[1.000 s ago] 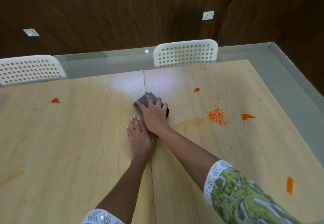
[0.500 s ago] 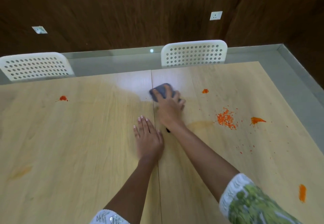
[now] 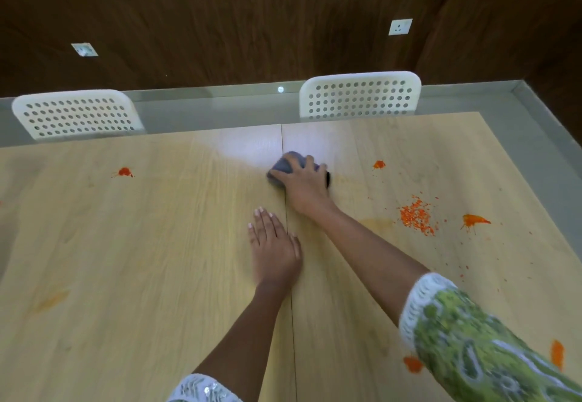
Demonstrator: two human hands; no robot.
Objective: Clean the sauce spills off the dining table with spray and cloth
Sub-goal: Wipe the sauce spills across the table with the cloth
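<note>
My right hand (image 3: 307, 186) grips a bunched dark grey cloth (image 3: 285, 167) and presses it on the light wooden table (image 3: 141, 260), just right of the centre seam near the far edge. My left hand (image 3: 274, 249) lies flat on the table, nearer me, just left of the seam. Orange-red sauce spots show at far left (image 3: 124, 172), to the right of the cloth (image 3: 379, 164), as a splat (image 3: 474, 220) and near my right sleeve (image 3: 556, 353). Scattered orange bits (image 3: 417, 216) lie beside a faint smear (image 3: 376, 222). No spray bottle is in view.
Two white perforated chairs (image 3: 77, 115) (image 3: 360, 94) stand at the table's far edge. A grey floor strip (image 3: 535, 137) runs along the far and right sides before dark wooden walls. A pale orange stain (image 3: 50, 301) marks the left part of the table.
My right hand has pushed the cloth away from me and across the seam to the right. My left hand has stayed flat on the table.
</note>
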